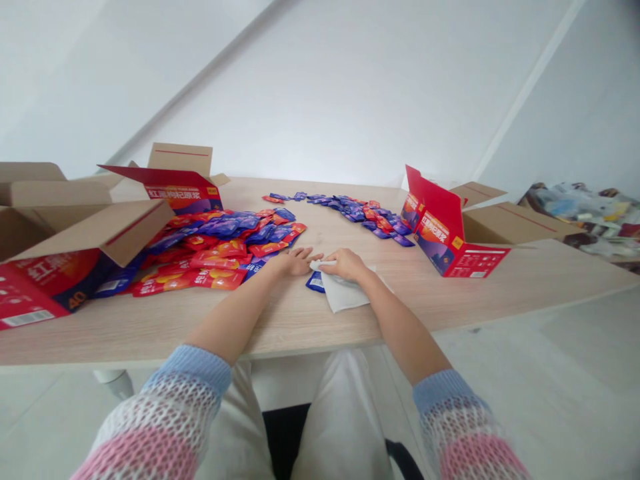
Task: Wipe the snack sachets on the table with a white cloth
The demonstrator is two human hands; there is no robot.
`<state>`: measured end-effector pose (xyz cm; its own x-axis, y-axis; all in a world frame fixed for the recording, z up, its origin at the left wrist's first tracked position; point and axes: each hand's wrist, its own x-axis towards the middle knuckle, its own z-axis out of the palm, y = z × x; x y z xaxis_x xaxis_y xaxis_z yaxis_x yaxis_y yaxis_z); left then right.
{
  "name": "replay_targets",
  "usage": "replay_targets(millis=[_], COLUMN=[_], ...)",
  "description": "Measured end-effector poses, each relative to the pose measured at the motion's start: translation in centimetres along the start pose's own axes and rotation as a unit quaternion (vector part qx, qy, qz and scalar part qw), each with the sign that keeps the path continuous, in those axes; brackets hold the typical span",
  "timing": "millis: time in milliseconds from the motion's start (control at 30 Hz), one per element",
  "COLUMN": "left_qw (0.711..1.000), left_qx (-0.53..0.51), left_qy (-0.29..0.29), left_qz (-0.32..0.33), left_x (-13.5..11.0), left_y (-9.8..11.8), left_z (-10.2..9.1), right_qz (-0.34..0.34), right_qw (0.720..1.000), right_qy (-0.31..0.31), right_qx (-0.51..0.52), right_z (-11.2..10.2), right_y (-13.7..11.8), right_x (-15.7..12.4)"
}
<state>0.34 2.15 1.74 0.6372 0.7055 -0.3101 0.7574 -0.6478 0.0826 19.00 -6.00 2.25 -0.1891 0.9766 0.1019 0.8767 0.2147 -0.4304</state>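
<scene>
My left hand (291, 261) lies flat on the wooden table (300, 320) with its fingers stretched out, holding nothing, right beside a heap of red and blue sachets (215, 247). My right hand (345, 264) rests curled on a white bag (345, 293), its fingers pinching the bag's top edge. A blue sachet (315, 283) peeks out from under the bag's left side. The two hands almost touch at the fingertips.
A second spread of blue and red sachets (360, 210) lies farther back. Open red cartons stand at the right (450, 233), the back left (180, 183) and the near left (55, 240). Clutter (585, 207) sits at the far right.
</scene>
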Motion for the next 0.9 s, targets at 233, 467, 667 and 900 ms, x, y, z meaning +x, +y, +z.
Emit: replay_targets(millis=[233, 467, 667, 900], left_qw=[0.998, 0.998, 0.998, 0.997], left_qx=[-0.025, -0.029, 0.021, -0.001], left_qy=[-0.048, -0.057, -0.063, -0.071], left_qz=[0.036, 0.027, 0.004, 0.024], left_x=[-1.2, -1.3, -1.4, -2.1], left_y=[-0.3, -0.3, 0.5, 0.6], left_z=[-1.5, -1.4, -1.0, -1.7], right_qz=[0.031, 0.040, 0.091, 0.233], right_qw=[0.999, 0.999, 0.995, 0.958], right_qy=[0.011, 0.024, 0.047, 0.131], right_qx=[-0.037, -0.019, -0.015, -0.100], right_z=[0.1, -0.2, 0.1, 0.1], right_y=[-0.6, -0.3, 0.1, 1.9], right_x=[0.2, 0.4, 0.7, 1.1])
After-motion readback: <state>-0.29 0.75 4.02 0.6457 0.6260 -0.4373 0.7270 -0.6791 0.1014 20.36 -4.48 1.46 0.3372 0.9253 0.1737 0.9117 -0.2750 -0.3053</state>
